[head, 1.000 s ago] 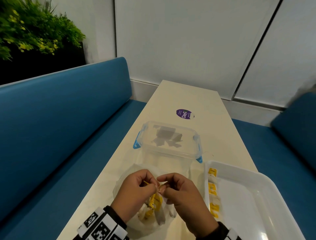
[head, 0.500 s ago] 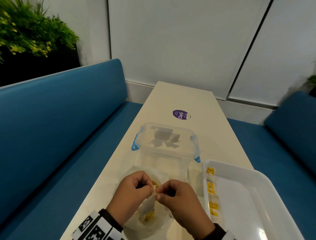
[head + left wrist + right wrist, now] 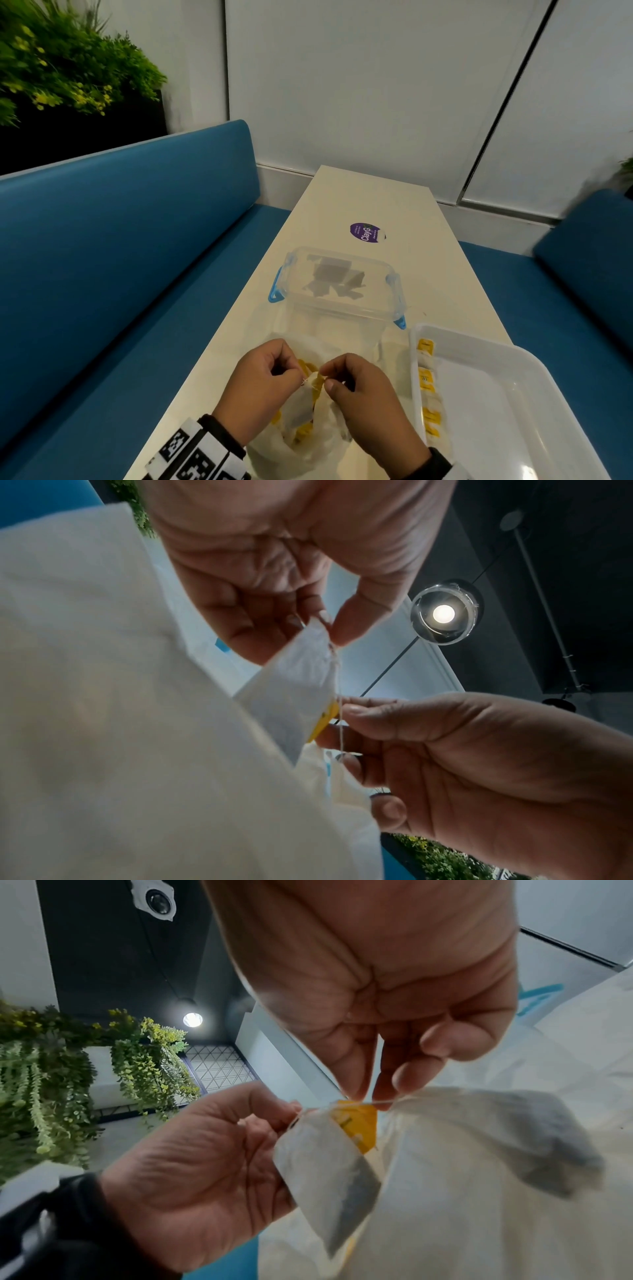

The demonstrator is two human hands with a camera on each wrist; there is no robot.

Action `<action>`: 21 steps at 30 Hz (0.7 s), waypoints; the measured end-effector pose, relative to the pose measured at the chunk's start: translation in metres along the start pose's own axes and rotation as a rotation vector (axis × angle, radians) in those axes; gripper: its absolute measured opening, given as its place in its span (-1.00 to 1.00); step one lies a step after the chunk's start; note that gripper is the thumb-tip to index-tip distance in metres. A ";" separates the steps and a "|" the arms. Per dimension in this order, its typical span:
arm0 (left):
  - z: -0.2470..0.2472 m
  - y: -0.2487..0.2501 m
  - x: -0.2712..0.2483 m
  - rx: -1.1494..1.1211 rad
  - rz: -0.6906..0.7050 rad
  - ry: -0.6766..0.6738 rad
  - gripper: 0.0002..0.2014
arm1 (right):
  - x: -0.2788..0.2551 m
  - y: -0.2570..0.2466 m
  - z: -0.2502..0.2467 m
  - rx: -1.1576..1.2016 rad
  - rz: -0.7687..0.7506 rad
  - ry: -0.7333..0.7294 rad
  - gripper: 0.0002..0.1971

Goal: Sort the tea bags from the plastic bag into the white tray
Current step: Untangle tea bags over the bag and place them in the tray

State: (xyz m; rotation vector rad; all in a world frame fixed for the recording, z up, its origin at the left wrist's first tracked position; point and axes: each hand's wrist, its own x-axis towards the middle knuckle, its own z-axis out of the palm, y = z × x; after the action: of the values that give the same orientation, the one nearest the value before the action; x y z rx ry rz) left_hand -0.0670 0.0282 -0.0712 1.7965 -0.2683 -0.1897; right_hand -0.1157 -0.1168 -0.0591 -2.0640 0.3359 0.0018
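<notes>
My left hand [image 3: 301, 377] pinches the top corner of a white tea bag [image 3: 303, 402] that hangs over the crumpled plastic bag [image 3: 291, 452]. My right hand [image 3: 325, 381] pinches the bag's string beside its yellow tag. In the left wrist view the left hand [image 3: 325, 628] holds the tea bag [image 3: 294, 685], and the string runs down to the right hand [image 3: 339, 718]. In the right wrist view the right hand [image 3: 365, 1100] nips the string at the yellow tag [image 3: 359, 1123]. More yellow-tagged bags lie inside the plastic bag. The white tray [image 3: 486, 344] sits to the right.
Several tea bags [image 3: 426, 380] line the tray's left wall. A clear lidded box with blue clips [image 3: 337, 284] stands just behind the plastic bag. A purple sticker [image 3: 365, 233] lies farther back on the narrow table. Blue benches [image 3: 120, 240] flank both sides.
The two hands have drawn one white tea bag up out of the plastic bag; it now hangs between the pinching fingers. The hands stayed close together over the bag.
</notes>
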 end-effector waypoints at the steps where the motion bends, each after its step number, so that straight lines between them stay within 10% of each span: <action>1: 0.000 0.000 0.000 0.002 0.001 0.000 -0.84 | 0.000 -0.001 0.000 -0.025 -0.009 -0.004 -0.84; 21: 0.005 -0.004 0.001 0.159 0.041 0.069 -0.83 | -0.001 -0.005 -0.007 0.106 -0.068 -0.033 -0.82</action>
State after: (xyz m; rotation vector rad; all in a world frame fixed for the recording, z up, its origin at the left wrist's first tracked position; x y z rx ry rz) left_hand -0.0670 0.0240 -0.0766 1.9496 -0.2771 -0.0782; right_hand -0.1165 -0.1199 -0.0509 -1.9668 0.2399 -0.0227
